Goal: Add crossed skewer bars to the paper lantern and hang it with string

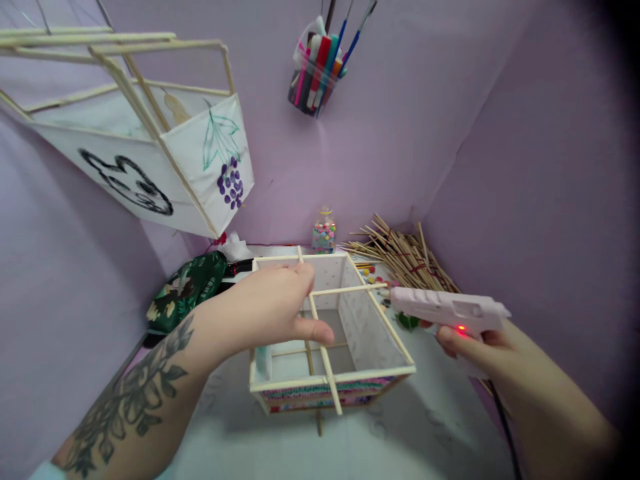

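An open box frame (373, 333) of thin wooden sticks with white paper sides stands on the table in the middle. My left hand (270, 307) is closed in a pinch on a wooden stick (325, 363) that lies across the frame's open top, front to back. My right hand (475, 347) grips a pink glue gun (445, 308) with a red light lit. Its nozzle points left and sits at the frame's right rim, where a short cross stick (350, 289) meets it.
A paper lantern (200, 160) with a grape drawing hangs at the upper left. A cup of markers (317, 70) hangs on the purple back wall. A bundle of sticks (405, 257), a jar of coloured beads (324, 232) and a green patterned pouch (187, 290) lie behind the frame.
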Demonstrator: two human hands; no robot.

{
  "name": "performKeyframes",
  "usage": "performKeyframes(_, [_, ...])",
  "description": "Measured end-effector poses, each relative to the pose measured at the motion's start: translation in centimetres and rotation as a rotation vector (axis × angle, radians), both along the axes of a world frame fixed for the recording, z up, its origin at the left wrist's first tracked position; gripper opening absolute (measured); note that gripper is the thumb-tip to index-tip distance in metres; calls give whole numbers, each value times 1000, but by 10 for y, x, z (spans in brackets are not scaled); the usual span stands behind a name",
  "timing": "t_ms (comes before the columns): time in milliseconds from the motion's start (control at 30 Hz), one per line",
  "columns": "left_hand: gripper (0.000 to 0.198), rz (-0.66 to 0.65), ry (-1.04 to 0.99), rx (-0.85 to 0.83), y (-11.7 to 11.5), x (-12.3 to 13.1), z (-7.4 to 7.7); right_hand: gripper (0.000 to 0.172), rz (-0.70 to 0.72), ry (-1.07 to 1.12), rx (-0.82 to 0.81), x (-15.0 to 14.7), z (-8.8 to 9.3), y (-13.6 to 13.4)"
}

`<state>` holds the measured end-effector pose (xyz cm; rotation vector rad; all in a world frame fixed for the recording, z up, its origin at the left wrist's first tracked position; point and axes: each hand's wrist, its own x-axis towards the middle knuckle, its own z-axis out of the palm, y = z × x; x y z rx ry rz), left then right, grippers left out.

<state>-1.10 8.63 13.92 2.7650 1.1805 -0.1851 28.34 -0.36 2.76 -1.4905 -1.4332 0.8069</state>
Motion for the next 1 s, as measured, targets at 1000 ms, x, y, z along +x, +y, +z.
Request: performKeyframes(1000, [56, -1, 9, -11, 0, 2, 4, 46, 70, 49, 24, -20, 13, 0])
